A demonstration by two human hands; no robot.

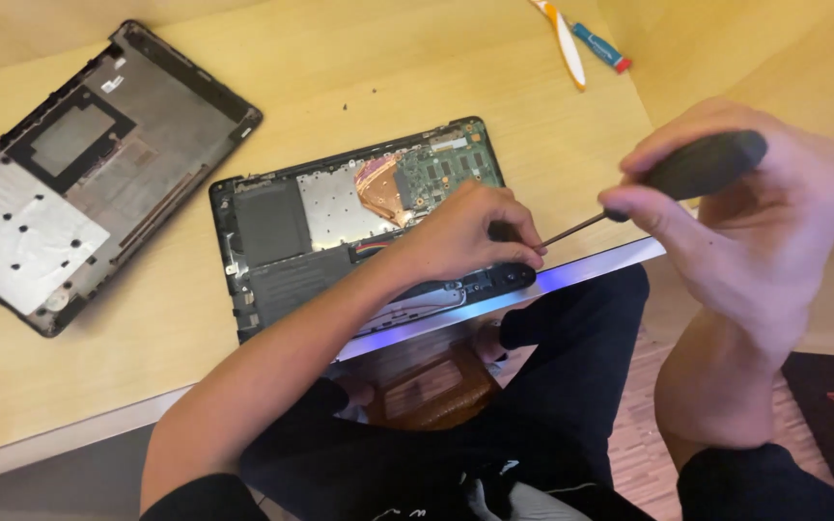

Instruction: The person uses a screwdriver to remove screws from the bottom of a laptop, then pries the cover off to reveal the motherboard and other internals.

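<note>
screwdriver [697, 166] black | circuit board [448, 172] green | desk [359, 77] pale wood

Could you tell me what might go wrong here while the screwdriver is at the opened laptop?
The opened laptop overhangs the desk edge, so pressure could tip it off. The screwdriver in the right hand is angled beside the left hand; a slip might jab fingers or scratch the exposed circuit board. Any freed screw could drop to the floor.
</note>
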